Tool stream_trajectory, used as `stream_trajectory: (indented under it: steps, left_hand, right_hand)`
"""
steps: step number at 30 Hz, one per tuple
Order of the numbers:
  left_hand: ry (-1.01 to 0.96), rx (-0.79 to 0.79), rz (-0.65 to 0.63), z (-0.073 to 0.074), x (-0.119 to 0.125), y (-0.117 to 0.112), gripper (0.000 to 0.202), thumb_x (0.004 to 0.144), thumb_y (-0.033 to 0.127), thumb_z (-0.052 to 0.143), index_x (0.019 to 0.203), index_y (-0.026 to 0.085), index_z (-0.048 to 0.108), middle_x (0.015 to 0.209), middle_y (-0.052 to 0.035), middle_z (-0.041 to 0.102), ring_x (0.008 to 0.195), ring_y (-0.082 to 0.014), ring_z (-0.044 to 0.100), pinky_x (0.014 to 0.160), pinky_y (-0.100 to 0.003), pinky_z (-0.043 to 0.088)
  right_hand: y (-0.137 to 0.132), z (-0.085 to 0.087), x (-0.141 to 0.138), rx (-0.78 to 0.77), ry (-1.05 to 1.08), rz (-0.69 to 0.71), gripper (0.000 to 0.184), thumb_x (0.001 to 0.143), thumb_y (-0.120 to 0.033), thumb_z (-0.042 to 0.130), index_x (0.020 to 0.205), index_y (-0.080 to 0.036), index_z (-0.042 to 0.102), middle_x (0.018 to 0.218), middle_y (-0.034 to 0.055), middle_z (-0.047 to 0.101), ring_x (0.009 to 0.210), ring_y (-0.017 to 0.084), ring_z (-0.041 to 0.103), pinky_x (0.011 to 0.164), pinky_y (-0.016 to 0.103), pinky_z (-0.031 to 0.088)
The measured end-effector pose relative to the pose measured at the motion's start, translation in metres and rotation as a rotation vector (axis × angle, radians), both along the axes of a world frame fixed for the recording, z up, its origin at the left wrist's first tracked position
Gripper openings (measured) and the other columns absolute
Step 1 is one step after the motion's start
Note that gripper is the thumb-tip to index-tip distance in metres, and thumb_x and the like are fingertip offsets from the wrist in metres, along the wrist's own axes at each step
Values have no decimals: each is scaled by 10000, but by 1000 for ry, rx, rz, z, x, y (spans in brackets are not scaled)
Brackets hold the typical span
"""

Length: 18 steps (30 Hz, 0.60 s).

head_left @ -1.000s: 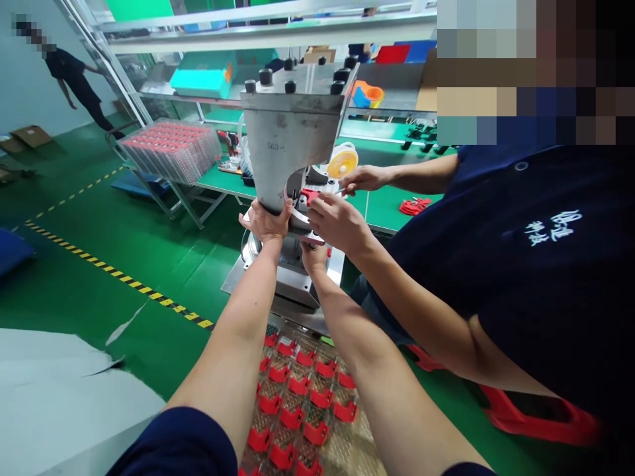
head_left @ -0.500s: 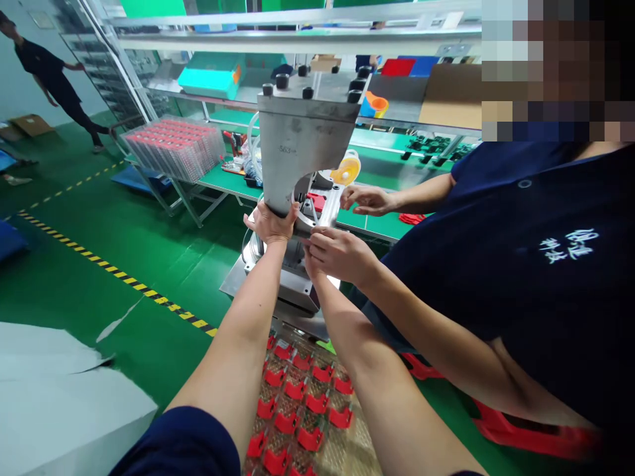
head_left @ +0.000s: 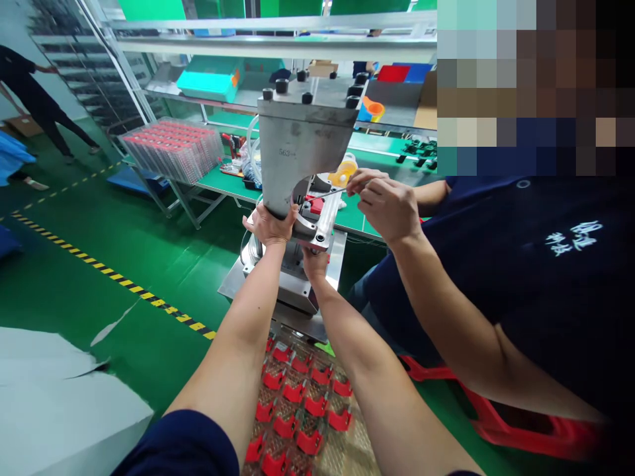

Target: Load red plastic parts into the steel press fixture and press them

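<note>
The left hand (head_left: 272, 225) is grasping the lower end of the grey metal machine (head_left: 307, 135), with the thumb on the near side and the fingers spread around its left edge. The machine stands upright in front of the person, on a metal base plate (head_left: 231, 285), and on its face the number "563" can be read, followed by a small mark like an arrow. The right hand (head_left: 315, 263) is under the flat lower plate of the machine; its fingers are hidden, so I cannot tell whether they grip. A red part (head_left: 316, 206) sits in the machine's opening. A co-worker's hands (head_left: 391, 206) hold a thin tool (head_left: 331, 193), pointing toward this part. The co-worker's dark blue shirt (head_left: 489, 264) carries white characters (head_left: 575, 237), too unclear to read surely.
</note>
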<state>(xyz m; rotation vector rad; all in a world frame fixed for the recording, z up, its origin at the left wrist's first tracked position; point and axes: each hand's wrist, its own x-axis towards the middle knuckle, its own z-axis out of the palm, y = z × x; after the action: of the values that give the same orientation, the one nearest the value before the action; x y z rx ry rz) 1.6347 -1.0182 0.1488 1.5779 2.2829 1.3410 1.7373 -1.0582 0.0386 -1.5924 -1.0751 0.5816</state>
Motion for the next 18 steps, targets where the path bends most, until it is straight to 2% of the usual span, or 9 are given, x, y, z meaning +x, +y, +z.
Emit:
stream_trajectory:
  steps: [2, 4, 7, 12, 18]
  left_hand:
    - [-2, -1, -1, 1, 0, 0, 662, 868, 617, 764, 1324, 170, 592, 1340, -208, 741, 1378, -382, 637, 1297, -626, 265]
    - [-2, -9, 4, 1, 1, 0, 658, 867, 620, 764, 1316, 168, 595, 1329, -212, 744, 1374, -387, 639, 1300, -632, 257]
    - [3, -15, 10, 3, 2, -1, 663, 874, 627, 756, 1309, 154, 597, 1323, -220, 740, 1362, -387, 645, 1307, -629, 247]
    - [11, -25, 9, 5, 1, -2, 663, 876, 629, 747, 1311, 151, 600, 1322, -226, 740, 1355, -386, 650, 1294, -619, 279]
    - [-1, -34, 12, 6, 1, -4, 671, 880, 645, 737, 1316, 155, 596, 1304, -220, 750, 1371, -390, 640, 1281, -627, 293]
  right_hand:
    - [3, -2, 2, -113, 79, -10, 302, 856, -260, 685, 591, -209, 549, 559, 0, 503, 685, 186, 491, 663, 337, 456]
    - [4, -2, 5, -133, 78, 3, 315, 852, -286, 706, 589, -212, 549, 552, -4, 500, 689, 184, 480, 693, 345, 452]
    - [5, -2, 8, -133, 64, -4, 324, 828, -304, 720, 573, -230, 534, 559, 14, 535, 675, 202, 507, 698, 359, 455]
    - [7, -6, 7, -95, 48, -5, 276, 804, -288, 712, 595, -244, 538, 644, 61, 639, 758, 267, 640, 763, 375, 507]
    - [11, -14, 7, -21, 61, 19, 181, 808, -301, 682, 673, -213, 599, 663, 56, 645, 770, 250, 642, 787, 386, 532]
